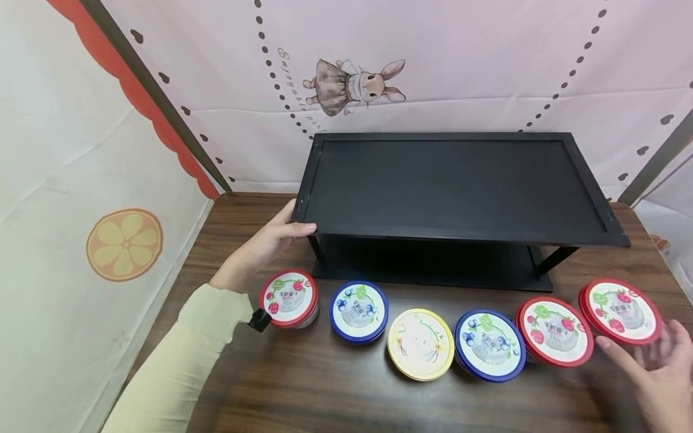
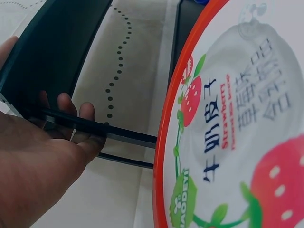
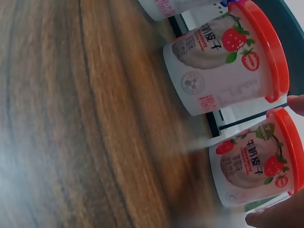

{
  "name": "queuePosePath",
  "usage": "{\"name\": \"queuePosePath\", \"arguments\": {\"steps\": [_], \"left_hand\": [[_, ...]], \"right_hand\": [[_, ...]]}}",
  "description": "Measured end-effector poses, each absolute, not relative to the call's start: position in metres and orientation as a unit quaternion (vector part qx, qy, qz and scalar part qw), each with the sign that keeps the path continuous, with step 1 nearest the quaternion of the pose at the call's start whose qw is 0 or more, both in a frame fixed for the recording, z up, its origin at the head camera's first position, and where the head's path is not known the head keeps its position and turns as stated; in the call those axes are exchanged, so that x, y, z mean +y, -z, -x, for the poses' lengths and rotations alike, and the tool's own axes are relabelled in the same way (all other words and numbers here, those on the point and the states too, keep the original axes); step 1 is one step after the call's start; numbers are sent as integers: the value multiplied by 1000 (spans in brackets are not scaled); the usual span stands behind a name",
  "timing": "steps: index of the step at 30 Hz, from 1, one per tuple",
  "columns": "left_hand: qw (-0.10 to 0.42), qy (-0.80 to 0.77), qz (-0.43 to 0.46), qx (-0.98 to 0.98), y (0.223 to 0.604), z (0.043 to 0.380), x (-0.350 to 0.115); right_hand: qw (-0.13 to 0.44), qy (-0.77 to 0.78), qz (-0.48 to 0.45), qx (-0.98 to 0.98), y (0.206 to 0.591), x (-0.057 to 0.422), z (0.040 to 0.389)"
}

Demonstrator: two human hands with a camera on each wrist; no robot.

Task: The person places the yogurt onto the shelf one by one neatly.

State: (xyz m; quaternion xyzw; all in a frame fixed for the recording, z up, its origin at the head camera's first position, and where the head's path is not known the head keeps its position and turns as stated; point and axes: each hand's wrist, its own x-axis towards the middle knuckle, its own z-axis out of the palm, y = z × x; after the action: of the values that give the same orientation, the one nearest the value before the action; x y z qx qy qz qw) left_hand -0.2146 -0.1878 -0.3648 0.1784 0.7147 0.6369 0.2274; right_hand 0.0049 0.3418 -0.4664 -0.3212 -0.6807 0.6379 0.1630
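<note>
At the left, my left hand (image 1: 271, 237) grips the front left corner of a black two-tier shelf (image 1: 455, 186), thumb on top and fingers underneath. Below that wrist stands a strawberry tub with a red lid (image 1: 289, 297), which fills much of the left wrist view. On the far right, my right hand (image 1: 663, 367) spreads its thumb and fingers around the rightmost strawberry tub (image 3: 254, 164), close to its red lid. A narrow gap shows between a finger (image 3: 275, 213) and this tub. Another red-lidded strawberry tub (image 3: 228, 61) stands beside it.
Between the red lids sit two blue-lidded blueberry tubs (image 1: 360, 313) (image 1: 489, 346) and a yellow-lidded tub (image 1: 421, 344). All stand in a row on the brown wooden table (image 1: 335, 385), before the shelf. A printed cloth (image 1: 460, 72) hangs behind.
</note>
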Motion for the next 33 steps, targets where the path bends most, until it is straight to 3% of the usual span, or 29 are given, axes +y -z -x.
{"name": "queuePosePath", "arguments": {"steps": [3,13,33], "left_hand": [[223,-640,-179,713,364,214,-187],[226,-637,-179,715,367,213,-185],[214,-649,-196,703,368,213,-186]], "right_hand": [[164,-637,302,-690,474,348,-5],[86,-486,297,-817,494,363,-5],[131,-478,231,-837,503,371,-5]]}}
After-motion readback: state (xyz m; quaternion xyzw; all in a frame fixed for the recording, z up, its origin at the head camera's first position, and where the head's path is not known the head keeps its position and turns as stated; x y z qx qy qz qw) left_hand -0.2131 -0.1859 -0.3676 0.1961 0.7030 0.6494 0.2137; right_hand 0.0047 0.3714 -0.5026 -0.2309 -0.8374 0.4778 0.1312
